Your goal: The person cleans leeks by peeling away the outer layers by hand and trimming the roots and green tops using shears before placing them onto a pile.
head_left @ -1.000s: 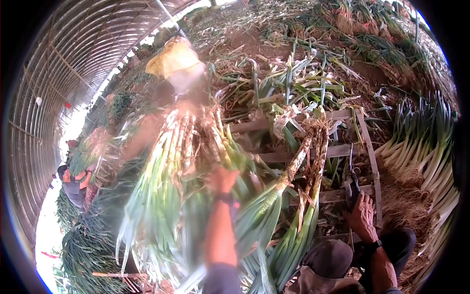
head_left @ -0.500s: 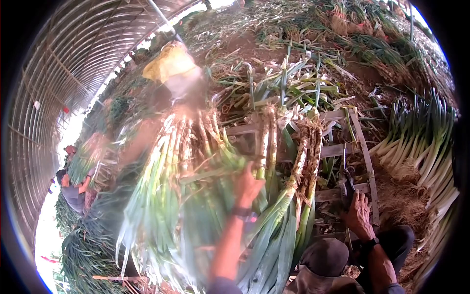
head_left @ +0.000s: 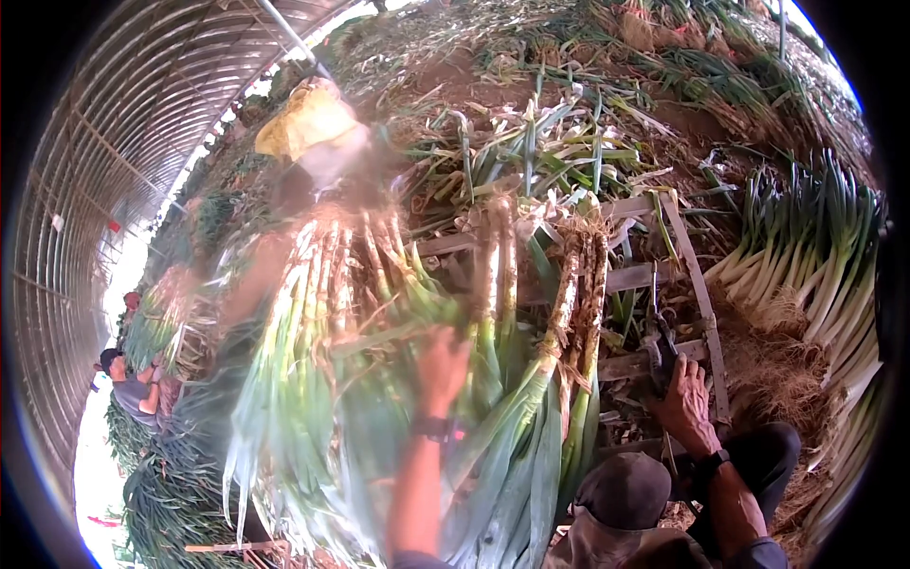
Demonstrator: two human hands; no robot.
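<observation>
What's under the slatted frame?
Through gaps at the right end of the slatted frame: green leaves and pale scraps. Further left, long onion stalks cover much of it; can't see what's beneath them.

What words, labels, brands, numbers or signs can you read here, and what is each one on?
There is no readable text in this view.
Left wristband and right wristband: too blurred or small to read any marking.
Dark tool at the right hand: no lettering can be made out.
White patch and red patch near the arched frame: too small to tell.
</observation>
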